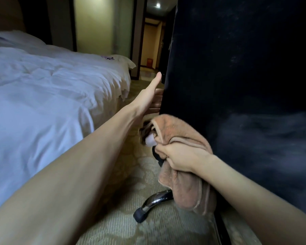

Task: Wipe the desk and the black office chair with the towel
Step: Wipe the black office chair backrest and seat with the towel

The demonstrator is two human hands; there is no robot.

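Gripping a bunched, pinkish-brown towel (169,129), the person's right-hand grip (180,156) is clamped tight around the cloth and holds it against the lower left edge of the black office chair (237,76). The chair's tall backrest fills the right side of the view from the head camera. Part of the towel rises above the fist against the chair's edge, with a small white patch (150,141) showing at its left fold, and the rest hangs below the wrist. Higher up the same edge, the left-hand grip (149,96) holds the chair. Its fingers are curled round the backrest's side and the thumb points straight up alongside it. Pale, dusty smears mark the black surface of the backrest to the right of the towel. Below the towel, one chrome leg (155,200) of the chair's base reaches out over the patterned carpet (124,228) and ends in a black caster (139,215). A bed (42,85) with rumpled white covers lies to the left, near the chair. A lit corridor (151,43) opens beyond.
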